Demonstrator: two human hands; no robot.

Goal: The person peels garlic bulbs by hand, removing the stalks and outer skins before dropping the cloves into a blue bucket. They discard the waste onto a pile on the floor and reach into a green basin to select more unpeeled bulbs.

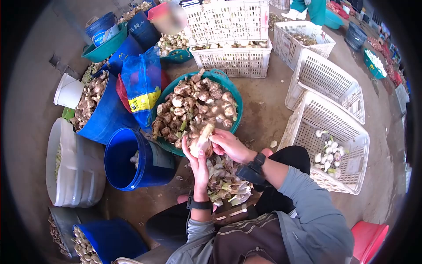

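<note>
A large garlic bulb (202, 141) with brown and pale skin sits between my hands, its stalk tilted up. My left hand (198, 165) wraps round it from the left and below, thumb against its side. From the right, my right hand (231, 145) has its fingers closed at the bulb's stalk and skin. Just beyond is a green basin (238, 99) heaped with unpeeled, dirty garlic bulbs (193, 99) and some water. Beneath my hands, peeled-off skins (226, 176) lie in a pile between my legs.
A blue bucket (118, 165) with a little garlic stands left. At right, a white crate (303, 132) holds several peeled white bulbs (329, 156). Stacked white crates (228, 62) stand beyond the basin. A red stool (368, 240) is at lower right. Another person's legs (315, 11) show at the top.
</note>
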